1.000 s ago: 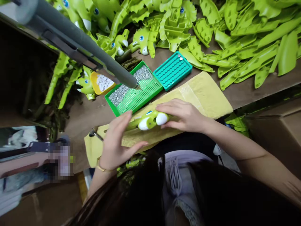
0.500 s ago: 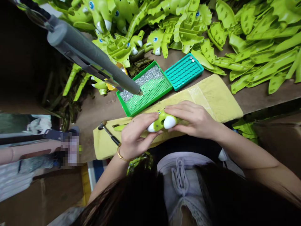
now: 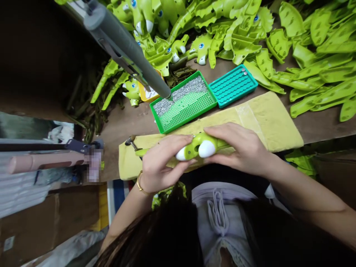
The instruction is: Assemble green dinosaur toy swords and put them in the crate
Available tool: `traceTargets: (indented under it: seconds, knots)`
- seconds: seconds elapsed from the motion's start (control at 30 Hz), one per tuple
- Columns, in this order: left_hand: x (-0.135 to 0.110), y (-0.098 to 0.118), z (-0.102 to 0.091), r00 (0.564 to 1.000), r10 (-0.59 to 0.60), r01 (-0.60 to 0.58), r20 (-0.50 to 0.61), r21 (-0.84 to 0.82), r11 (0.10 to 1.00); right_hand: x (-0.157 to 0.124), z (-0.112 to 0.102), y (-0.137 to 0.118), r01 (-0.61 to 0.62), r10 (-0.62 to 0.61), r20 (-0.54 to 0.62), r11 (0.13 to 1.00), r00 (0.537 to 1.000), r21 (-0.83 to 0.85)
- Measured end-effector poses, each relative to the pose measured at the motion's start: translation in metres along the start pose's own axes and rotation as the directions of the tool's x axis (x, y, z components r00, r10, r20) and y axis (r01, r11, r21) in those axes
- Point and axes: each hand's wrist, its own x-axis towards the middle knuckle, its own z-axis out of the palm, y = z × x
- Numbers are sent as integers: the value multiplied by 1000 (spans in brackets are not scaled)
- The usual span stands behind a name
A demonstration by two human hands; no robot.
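A lime-green plastic toy dinosaur head (image 3: 193,149) with white tips is held between both hands, over the front part of a yellow cloth pad (image 3: 274,118). My left hand (image 3: 164,159) grips its left end, fingers on top and thumb below. Around the right end, beside the larger white tip, my right hand (image 3: 239,148) closes with fingers above and thumb beneath. A green strip of plastic pokes out to the left behind my left hand. On the pad's left end lies a hammer (image 3: 130,140), its handle mostly hidden by that hand.
A green perforated tray (image 3: 186,118) of small metal screws stands behind the pad, beside a teal ridged tray (image 3: 233,87). A grey electric screwdriver (image 3: 130,48) hangs over the screw tray. Green toy parts (image 3: 322,74) are heaped at the back and right. A yellow container (image 3: 147,95) sits left.
The view has shifted, so the bench appears further right. The toy head has turned a little in my hands, and my right fingers have loosened slightly and lifted away from its top.
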Motion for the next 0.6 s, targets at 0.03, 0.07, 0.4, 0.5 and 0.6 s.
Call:
traceTargets:
  seconds: [0.03,0.07,0.4,0.5,0.6]
  knots:
    - [1,0,-3,1000,-28,28,8,-9,1000,3,0,-1,-15,15,5,1000,1000,6]
    - [1,0,-7,998,-55,55,14,-22,998,6,-1,-2,-25,25,13,1000,1000,11]
    - [-2,-18,-14,997,-69,69,27,-14,998,24,-2,2,-23,23,83,1000,996,1]
    - [-14,-32,20,985,163,-173,59,243,954,36,-29,51,-113,112,63,993,992,15]
    - [-31,-48,65,951,303,-301,54,371,878,54,-92,127,-424,398,-240,903,885,-66]
